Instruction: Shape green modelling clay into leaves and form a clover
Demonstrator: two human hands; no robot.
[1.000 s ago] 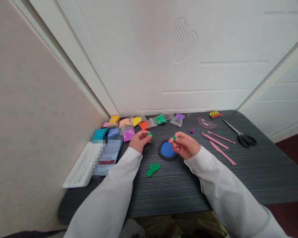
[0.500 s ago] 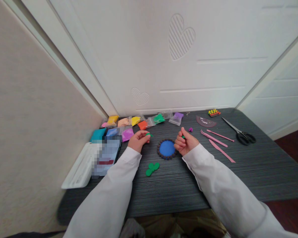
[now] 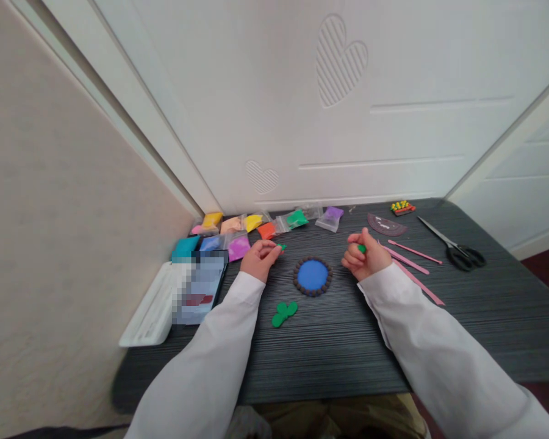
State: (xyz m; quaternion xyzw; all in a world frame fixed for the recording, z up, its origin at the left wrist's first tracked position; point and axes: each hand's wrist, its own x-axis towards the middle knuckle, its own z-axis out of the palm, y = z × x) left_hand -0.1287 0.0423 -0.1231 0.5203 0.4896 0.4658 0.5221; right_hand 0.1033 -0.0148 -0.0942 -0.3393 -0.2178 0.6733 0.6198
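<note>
My left hand (image 3: 258,258) pinches a small piece of green clay (image 3: 281,247) between thumb and fingertips, just above the dark table. Another bit of green clay (image 3: 362,249) shows between the curled fingers of my right hand (image 3: 367,253), which is held to the right, near the pink tools. Between the hands lies a flat blue clay disc (image 3: 313,275) ringed by small brown balls (image 3: 297,286). Nearer to me, a green clay shape of three rounded lobes (image 3: 284,313) rests flat on the table.
Bags of coloured clay (image 3: 266,230) line the back edge. A phone (image 3: 208,286) and a white tray (image 3: 139,320) lie at left. Pink modelling tools (image 3: 409,257), a protractor (image 3: 387,225), a small yellow-and-red piece (image 3: 402,208) and scissors (image 3: 457,251) lie at right.
My right hand has moved right, away from the blue disc, with its green clay. It now covers the spot near the small purple piece. My left hand stays nearly in place.
</note>
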